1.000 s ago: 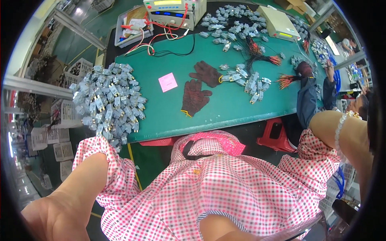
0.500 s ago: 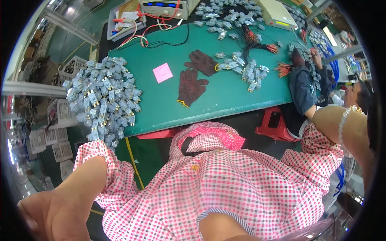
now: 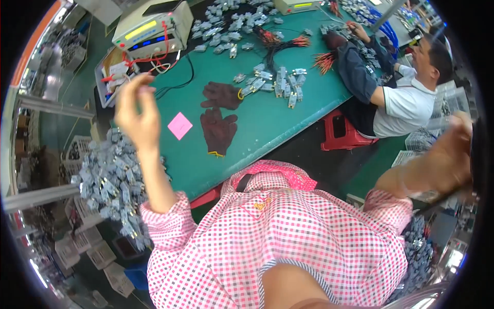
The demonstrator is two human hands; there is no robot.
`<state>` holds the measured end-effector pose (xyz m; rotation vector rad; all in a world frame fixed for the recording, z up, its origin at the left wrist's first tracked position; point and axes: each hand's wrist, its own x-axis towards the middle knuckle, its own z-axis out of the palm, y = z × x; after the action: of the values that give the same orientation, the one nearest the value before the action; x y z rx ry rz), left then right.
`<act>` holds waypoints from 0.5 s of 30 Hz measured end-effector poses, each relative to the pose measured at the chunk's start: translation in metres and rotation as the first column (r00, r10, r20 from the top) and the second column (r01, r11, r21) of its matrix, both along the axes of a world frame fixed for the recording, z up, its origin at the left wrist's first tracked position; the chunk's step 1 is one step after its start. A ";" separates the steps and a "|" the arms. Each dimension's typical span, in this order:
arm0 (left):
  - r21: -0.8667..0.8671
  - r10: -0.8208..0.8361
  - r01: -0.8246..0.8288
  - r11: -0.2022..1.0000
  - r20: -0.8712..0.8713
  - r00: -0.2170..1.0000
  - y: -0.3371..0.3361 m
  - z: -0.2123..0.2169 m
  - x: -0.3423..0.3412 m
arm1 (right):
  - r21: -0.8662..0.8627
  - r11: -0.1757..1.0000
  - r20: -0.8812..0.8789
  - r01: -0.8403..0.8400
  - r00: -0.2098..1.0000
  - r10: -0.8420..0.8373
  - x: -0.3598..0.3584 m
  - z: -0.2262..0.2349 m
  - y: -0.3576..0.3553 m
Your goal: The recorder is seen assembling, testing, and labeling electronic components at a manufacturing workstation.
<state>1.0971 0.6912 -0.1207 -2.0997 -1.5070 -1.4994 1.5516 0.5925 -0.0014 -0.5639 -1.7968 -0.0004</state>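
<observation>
My left hand [image 3: 136, 116] is raised above the left end of the green table [image 3: 267, 121], its bent fingers apart and nothing seen in it. Below its wrist lies a large pile of small grey plug-like parts [image 3: 116, 180]. Up at the far right is my right hand [image 3: 447, 154], smeared by motion, away from the table; its fingers cannot be made out. Two dark knitted gloves, one farther [image 3: 223, 96] and one nearer [image 3: 218, 133], rest flat on the table. Beside them is a pink square note [image 3: 180, 126]. More grey parts [image 3: 283, 85] lie loosely grouped to their right.
At the back left stand a bench instrument [image 3: 149, 38] with lit displays and a tray [image 3: 101, 85] with red leads. Black cables with red ends [image 3: 280, 47] lie farther back. A co-worker [image 3: 409, 98] sits at the right, near a red stool [image 3: 328, 140].
My left hand has risen from the lower left to above the table. My right hand has come into view at the right edge. The view has turned, showing more of the instrument and co-worker.
</observation>
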 end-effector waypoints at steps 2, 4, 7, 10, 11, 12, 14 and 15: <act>-0.203 0.063 -0.122 0.972 -0.274 0.960 0.047 -0.128 -0.051 | 0.072 0.939 -0.032 0.336 0.942 -0.335 -0.042 -0.049 0.005; -0.437 0.133 -0.495 0.751 -0.634 0.762 0.036 -0.239 -0.085 | -0.180 0.819 -0.053 0.545 0.826 -0.562 -0.037 -0.109 -0.003; -0.678 -0.253 -0.608 0.412 -0.727 0.639 0.014 -0.354 -0.117 | -0.592 0.617 -0.142 0.519 0.687 -0.713 -0.017 -0.182 -0.033; -0.695 -0.190 -0.552 0.461 -0.685 0.703 0.010 -0.369 -0.097 | -0.657 0.365 -0.008 0.660 0.477 -0.879 -0.011 -0.213 -0.060; -0.582 -0.149 -0.631 0.513 -0.784 0.603 0.011 -0.379 -0.101 | -0.674 0.339 -0.025 0.656 0.438 -0.899 -0.012 -0.218 -0.063; -0.457 -0.097 -0.694 0.557 -0.865 0.491 0.013 -0.388 -0.106 | -0.677 0.337 -0.028 0.654 0.435 -0.900 -0.014 -0.219 -0.061; -0.410 -0.092 -0.685 0.602 -0.888 0.451 0.021 -0.389 -0.103 | -0.683 0.336 -0.063 0.649 0.405 -0.912 -0.019 -0.220 -0.060; -0.365 -0.078 -0.677 0.639 -0.907 0.415 0.024 -0.389 -0.104 | -0.685 0.332 -0.062 0.649 0.402 -0.913 -0.022 -0.219 -0.057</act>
<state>0.9935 0.7150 -0.5093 -2.0359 -1.9200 0.5174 1.5295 0.5354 -0.2201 -1.7561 -0.8271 -0.0290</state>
